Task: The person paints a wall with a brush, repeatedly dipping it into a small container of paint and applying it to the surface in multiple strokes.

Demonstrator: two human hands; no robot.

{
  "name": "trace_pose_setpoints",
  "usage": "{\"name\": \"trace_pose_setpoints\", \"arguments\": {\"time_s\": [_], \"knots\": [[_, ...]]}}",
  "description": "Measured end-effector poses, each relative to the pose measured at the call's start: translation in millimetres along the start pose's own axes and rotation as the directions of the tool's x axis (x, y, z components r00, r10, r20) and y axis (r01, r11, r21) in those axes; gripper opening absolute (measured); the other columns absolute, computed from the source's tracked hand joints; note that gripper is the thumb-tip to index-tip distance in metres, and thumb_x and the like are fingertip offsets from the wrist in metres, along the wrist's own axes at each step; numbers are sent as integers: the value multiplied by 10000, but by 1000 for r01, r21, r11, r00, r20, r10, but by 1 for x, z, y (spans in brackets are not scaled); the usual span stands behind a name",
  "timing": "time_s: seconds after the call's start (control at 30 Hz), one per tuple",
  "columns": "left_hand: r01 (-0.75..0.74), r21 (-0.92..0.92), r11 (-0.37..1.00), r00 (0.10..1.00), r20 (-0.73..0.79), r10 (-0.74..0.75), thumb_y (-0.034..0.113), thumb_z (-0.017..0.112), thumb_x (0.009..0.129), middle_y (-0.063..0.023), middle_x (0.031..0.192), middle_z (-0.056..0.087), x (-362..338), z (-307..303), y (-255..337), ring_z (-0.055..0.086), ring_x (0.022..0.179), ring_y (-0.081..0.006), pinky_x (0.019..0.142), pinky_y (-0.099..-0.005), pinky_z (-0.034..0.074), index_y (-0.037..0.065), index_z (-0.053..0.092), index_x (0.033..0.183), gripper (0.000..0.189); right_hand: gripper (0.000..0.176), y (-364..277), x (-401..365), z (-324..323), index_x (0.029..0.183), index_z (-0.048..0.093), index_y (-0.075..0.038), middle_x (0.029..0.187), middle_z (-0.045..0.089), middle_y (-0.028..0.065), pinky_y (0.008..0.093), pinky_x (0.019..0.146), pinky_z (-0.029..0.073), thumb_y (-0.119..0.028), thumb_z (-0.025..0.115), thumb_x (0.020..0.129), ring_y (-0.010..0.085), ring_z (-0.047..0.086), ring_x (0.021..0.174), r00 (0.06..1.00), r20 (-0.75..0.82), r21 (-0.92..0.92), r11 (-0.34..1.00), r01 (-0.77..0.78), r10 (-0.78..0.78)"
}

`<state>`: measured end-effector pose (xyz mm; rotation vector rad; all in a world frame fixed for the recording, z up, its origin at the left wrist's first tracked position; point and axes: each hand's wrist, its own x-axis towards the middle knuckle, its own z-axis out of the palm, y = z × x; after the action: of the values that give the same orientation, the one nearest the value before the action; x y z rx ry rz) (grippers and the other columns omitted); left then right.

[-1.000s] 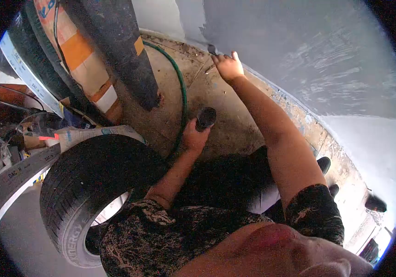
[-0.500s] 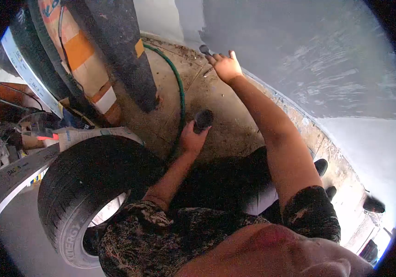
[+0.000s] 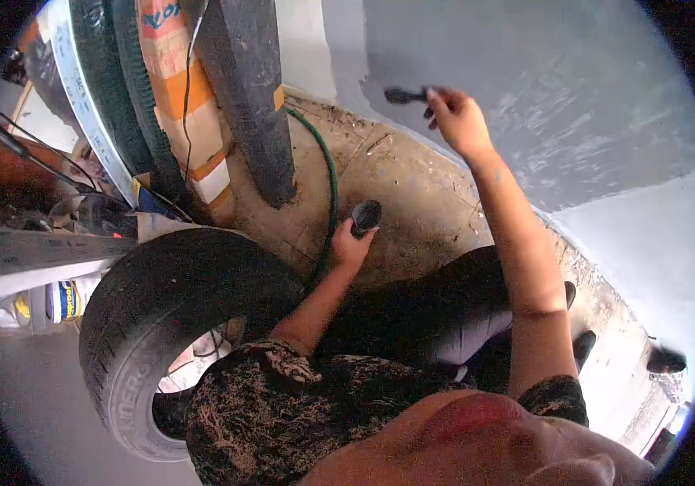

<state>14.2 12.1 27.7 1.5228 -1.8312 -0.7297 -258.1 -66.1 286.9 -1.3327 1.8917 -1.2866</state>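
Note:
My right hand (image 3: 462,123) is closed on the handle of a dark paintbrush (image 3: 403,95). The brush points left, close to the lower part of the wall (image 3: 558,97), where grey paint with streaky strokes covers a broad patch. Lower down, my left hand (image 3: 350,246) wraps round a small dark cup (image 3: 367,214), whose open mouth faces up toward me. The inside of the cup looks grey and dark.
A large car tyre (image 3: 169,283) stands at my left. Behind it are a dark post (image 3: 246,97), a cardboard box (image 3: 189,105) and a metal strip (image 3: 88,105). A green hose (image 3: 327,154) runs along the dirty floor (image 3: 420,211).
My right hand has shifted right and turned, so the brush shows more fully. The view has swung slightly, and the cup's mouth is now more visible in my left hand.

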Motion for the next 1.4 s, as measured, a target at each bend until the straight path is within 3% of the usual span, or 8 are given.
{"name": "trace_pose_setpoints", "arguments": {"time_s": [0.13, 0.27, 0.47, 0.63, 0.87, 1.07, 1.17, 1.4], "knots": [[0, -20, 1000, 1000, 21, 0, 376, 867, 662, -192, 903, 679, 3, -8, 13, 653, 862, -385, 758, -453, 523, 14, 662, 982, 525, 321, 16, -20, -12, 1029, 693, -15, 788, 702, 153, 380, 690, 531, -294, 560, 941, 271, 686, 706, 958, 253, -154, 983, -98, 135], [8, 13, 1000, 996, 84, -9, 360, 879, 645, -173, 876, 686, 9, -16, 28, 664, 839, -361, 757, -432, 525, 25, 666, 951, 501, 278, 53, -12, -3, 974, 724, -79, 949, 684, 225, 484, 818, 506, -286, 565, 877, 431, 639, 935, 912, 406, -349, 932, 101, 53], [123, -141, 982, 973, 211, -91, 245, 883, 688, -80, 1000, 727, 20, -11, 24, 683, 897, -175, 782, -344, 530, 29, 686, 1001, 428, 314, 56, -8, 5, 1061, 713, -63, 946, 715, 167, 441, 824, 516, -297, 576, 902, 351, 674, 920, 848, 529, -431, 870, 239, 28], [117, -73, 990, 962, 258, -95, 274, 895, 679, -72, 961, 734, 19, -13, 32, 684, 867, -171, 796, -335, 523, 18, 701, 1016, 465, 294, 58, 2, 8, 1057, 727, -90, 1042, 697, 179, 446, 873, 509, -301, 602, 894, 373, 644, 1017, 868, 497, -427, 877, 221, 23], [134, 79, 988, 949, 277, -151, 264, 881, 703, -65, 961, 734, 15, -10, 33, 684, 865, -185, 798, -341, 523, 14, 699, 1026, 447, 278, 55, 8, 8, 977, 734, -28, 1035, 710, 178, 453, 797, 553, -86, 713, 706, 342, 687, 988, 876, 477, -421, 895, 150, 78], [159, 21, 987, 944, 288, -158, 225, 876, 709, -46, 911, 725, 12, -21, 55, 666, 809, -156, 764, -327, 523, 1, 697, 1009, 414, 276, 59, 6, 6, 974, 736, -33, 1043, 706, 180, 456, 807, 548, -121, 713, 714, 354, 689, 963, 901, 431, -398, 908, 134, 56], [195, -30, 980, 951, 252, -181, 213, 875, 706, -46, 877, 719, 10, -26, 56, 651, 778, -129, 726, -312, 519, -7, 702, 975, 388, 288, 65, 3, 2, 1013, 734, -70, 954, 709, 187, 457, 810, 523, -295, 603, 891, 370, 668, 938, 875, 477, -452, 876, 167, 79], [182, -78, 980, 970, 176, -166, 240, 879, 697, -29, 823, 717, 27, -54, 50, 635, 707, -120, 660, -293, 505, -1, 719, 896, 351, 311, 75, 2, -3, 960, 722, -22, 758, 708, 151, 409, 740, 535, -284, 569, 894, 270, 706, 706, 822, 563, -425, 883, 200, 84]]}}
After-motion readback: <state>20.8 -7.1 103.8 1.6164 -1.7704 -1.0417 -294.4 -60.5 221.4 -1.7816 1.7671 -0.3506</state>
